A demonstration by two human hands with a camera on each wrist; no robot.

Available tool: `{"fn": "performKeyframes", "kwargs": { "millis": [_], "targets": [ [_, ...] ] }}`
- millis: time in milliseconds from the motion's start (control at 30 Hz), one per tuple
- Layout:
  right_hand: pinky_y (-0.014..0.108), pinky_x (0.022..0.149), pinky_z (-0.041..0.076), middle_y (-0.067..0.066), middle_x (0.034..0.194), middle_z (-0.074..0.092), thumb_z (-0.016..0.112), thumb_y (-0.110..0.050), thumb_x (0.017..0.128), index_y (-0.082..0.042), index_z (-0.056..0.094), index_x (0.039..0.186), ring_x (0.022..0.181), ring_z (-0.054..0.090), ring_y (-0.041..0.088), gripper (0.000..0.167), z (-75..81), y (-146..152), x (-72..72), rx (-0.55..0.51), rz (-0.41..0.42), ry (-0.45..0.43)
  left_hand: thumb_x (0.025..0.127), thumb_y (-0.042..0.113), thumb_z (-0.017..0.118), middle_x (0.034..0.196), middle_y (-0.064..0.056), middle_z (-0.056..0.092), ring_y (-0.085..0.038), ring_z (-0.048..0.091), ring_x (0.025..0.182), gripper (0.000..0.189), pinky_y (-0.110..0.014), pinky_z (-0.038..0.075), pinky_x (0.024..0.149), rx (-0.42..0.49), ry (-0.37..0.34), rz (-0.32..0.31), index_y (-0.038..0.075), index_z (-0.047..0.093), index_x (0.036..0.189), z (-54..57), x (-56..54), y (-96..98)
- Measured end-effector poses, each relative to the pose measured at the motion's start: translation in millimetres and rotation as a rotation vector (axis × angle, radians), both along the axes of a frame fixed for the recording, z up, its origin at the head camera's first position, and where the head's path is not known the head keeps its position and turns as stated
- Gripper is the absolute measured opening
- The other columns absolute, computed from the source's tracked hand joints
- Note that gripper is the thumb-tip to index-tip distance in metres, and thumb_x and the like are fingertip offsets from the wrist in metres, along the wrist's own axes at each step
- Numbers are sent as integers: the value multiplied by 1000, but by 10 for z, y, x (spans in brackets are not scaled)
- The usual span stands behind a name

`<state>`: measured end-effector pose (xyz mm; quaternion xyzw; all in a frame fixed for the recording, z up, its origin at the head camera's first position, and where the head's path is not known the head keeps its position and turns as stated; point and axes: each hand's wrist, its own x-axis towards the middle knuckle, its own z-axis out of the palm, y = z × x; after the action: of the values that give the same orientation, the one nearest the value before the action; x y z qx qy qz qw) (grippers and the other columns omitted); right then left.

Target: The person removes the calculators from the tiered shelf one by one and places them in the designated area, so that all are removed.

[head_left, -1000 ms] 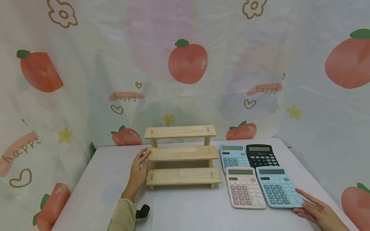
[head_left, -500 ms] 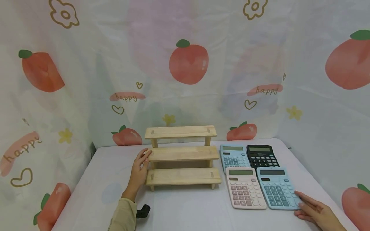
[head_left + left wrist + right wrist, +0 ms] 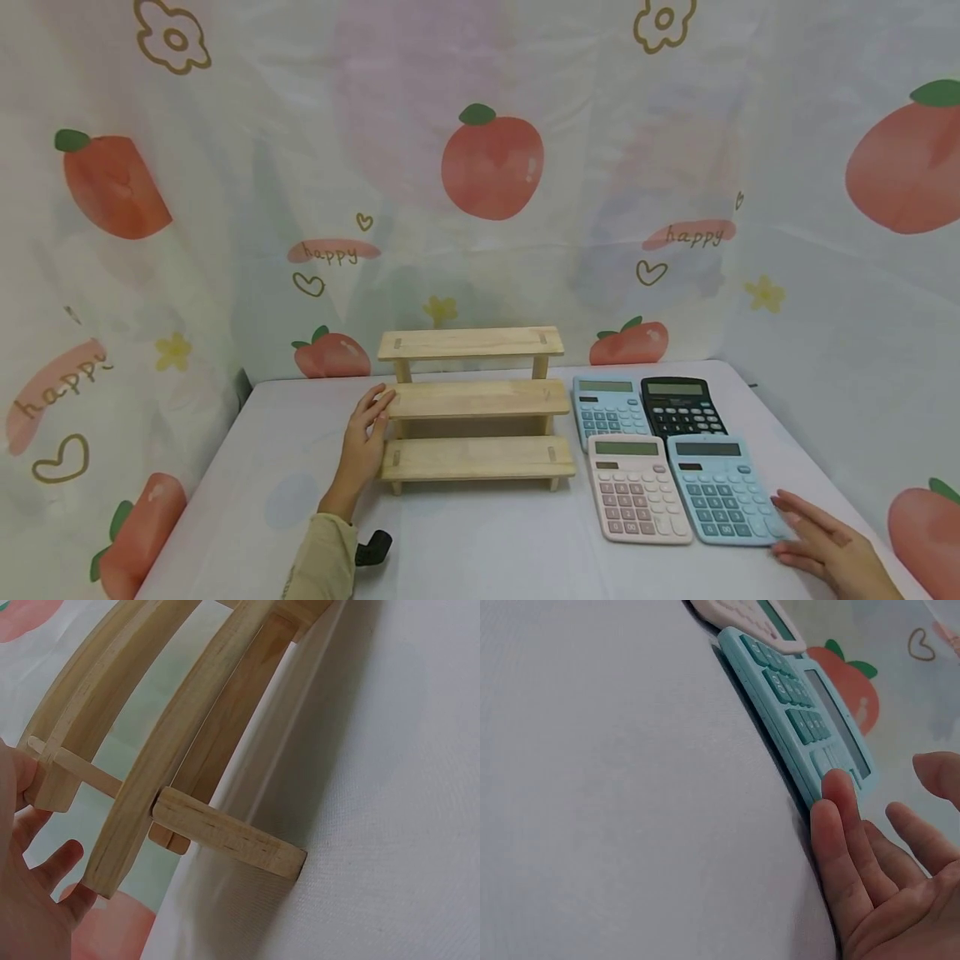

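Observation:
A three-tier wooden stand [image 3: 480, 400] sits on the table in the head view. My left hand [image 3: 364, 437] rests at its left end, fingertips on the end of the middle shelf. In the left wrist view, the fingers [image 3: 60, 866] lie against the plank ends, not wrapped round them. My right hand [image 3: 832, 542] is beside the lower right corner of the front blue calculator [image 3: 723, 492], with fingers extended. Its fingertips [image 3: 838, 784] overlap the calculator's near end in the right wrist view. A pink calculator [image 3: 636, 492] lies just left of the blue one.
Behind these lie another blue calculator [image 3: 609, 406] and a black calculator [image 3: 681, 406]. A small black curved object [image 3: 373, 548] is by the left sleeve [image 3: 324, 554]. A printed fruit-pattern curtain [image 3: 495, 275] surrounds the back and sides of the white table [image 3: 480, 550].
The front blue calculator has straightened slightly and come closer beside the pink one. My right hand has drawn a little away to the right. The left hand stays on the stand.

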<state>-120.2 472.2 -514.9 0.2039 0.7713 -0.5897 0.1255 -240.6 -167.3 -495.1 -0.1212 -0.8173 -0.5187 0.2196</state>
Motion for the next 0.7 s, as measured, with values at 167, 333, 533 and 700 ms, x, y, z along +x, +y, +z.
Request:
{"fn": "performKeyframes", "kwargs": {
  "millis": [167,333,533,700],
  "targets": [
    [21,82,60,-50,95,44,41,-57,104,-1,4,160,89,72,13,88,84,-10,-2,5,31,57,106,11,48,155,-20,44,-44,42,140,37,-67,38,109,0,-1,1,-1,58,140,4,6,4],
    [18,78,59,-49,97,48,40,-56,104,-15,16,164,88,72,7,76,152,-79,-40,37,62,150,106,10,48,155,-21,45,-45,42,140,36,-67,38,109,5,3,5,-2,59,139,19,8,-4],
    [18,74,60,-41,97,60,44,-51,104,-51,49,125,85,72,3,21,162,-224,-78,24,36,231,105,8,48,152,-23,47,-46,44,137,36,-68,40,106,-5,40,11,-3,60,137,20,5,-4],
    [18,75,59,-38,97,63,45,-53,104,-40,50,136,87,73,2,36,181,-340,-119,3,36,228,105,9,49,153,-22,46,-46,44,137,36,-68,40,104,-5,30,13,-2,60,138,2,5,0]
  ]
}}
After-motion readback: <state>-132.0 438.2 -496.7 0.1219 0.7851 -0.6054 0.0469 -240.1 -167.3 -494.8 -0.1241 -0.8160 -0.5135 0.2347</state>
